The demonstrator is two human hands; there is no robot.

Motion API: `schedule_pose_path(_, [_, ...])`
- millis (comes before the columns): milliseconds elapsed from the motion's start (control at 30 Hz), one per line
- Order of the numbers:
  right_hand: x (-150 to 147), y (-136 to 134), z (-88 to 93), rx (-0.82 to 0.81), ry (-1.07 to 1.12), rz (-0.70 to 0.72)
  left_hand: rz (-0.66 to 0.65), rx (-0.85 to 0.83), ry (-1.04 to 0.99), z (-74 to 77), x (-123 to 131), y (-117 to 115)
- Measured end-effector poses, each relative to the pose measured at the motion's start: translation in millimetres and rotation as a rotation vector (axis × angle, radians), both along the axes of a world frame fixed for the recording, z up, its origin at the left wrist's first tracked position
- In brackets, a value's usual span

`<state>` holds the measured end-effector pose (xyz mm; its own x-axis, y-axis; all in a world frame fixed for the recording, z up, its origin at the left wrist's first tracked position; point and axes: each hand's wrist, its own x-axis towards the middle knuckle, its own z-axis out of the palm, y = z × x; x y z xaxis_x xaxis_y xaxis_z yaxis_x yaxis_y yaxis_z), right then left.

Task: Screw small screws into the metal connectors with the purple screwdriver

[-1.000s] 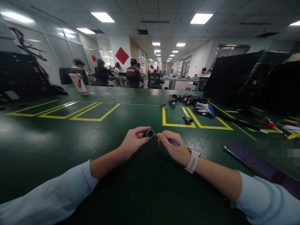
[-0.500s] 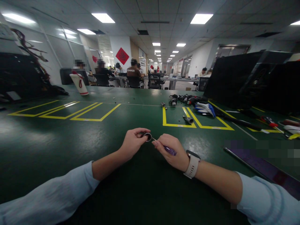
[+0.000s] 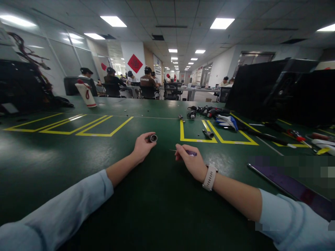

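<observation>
My left hand [image 3: 142,147] pinches a short, round, hollow metal part [image 3: 153,138], its dark open end turned toward me. In my right hand [image 3: 190,161] is a screwdriver [image 3: 192,153] with a purple see-through handle and a thin shaft that points left. The screwdriver's tip and the metal part are well apart. Both hands are over the green table [image 3: 157,195]. Beyond my right hand, a similar grey metal piece [image 3: 208,134] lies on its side by the yellow tape. My fingers cover part of the hollow piece and of the handle.
Farther back lie a small metal fitting [image 3: 181,118], a cluster of dark tools [image 3: 200,111] and a blue-white glove [image 3: 227,122]. A flat purple-screened device [image 3: 282,181] is at right. A white cup [image 3: 87,94] stands back left. People sit at desks beyond the table.
My left hand has moved up and left with the metal part, away from the screwdriver. The screwdriver's shaft has come clear of the part's opening, and my right hand has shifted slightly.
</observation>
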<state>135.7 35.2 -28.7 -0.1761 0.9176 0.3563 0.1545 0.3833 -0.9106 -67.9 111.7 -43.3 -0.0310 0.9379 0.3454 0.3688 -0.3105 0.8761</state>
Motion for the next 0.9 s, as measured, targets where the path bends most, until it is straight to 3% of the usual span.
schedule_pose_path(67, [0, 7, -4.9, -0.110, 0.095, -0.010, 0.120, 0.064, 0.194, 0.5, -13, 21])
schedule_pose_path(133, [1, 12, -8.9, -0.196, 0.172, -0.022, 0.246, 0.108, 0.522, 3.7, -26, 38])
schedule_pose_path(333, [2, 15, -11.8, -0.282, 0.209, 0.013, 0.305, 0.097, 0.702, 12.3, -48, 68])
schedule_pose_path(500, [2, 13, -9.3, -0.304, 0.198, 0.037, 0.273, 0.128, 0.776, 13.0, -47, 73])
schedule_pose_path(633, [2, 13, -8.4, -0.312, 0.286, 0.011, 0.183, 0.183, 0.803, 12.3, -35, 56])
schedule_pose_path(733, [4, 13, -7.4, -0.346, 0.483, -0.016, -0.007, 0.230, 0.720, 10.6, -20, 29])
schedule_pose_path(900, [8, 9, -0.9, -0.440, 0.694, 0.203, -0.298, 0.170, 0.565, 11.3, 4, -28])
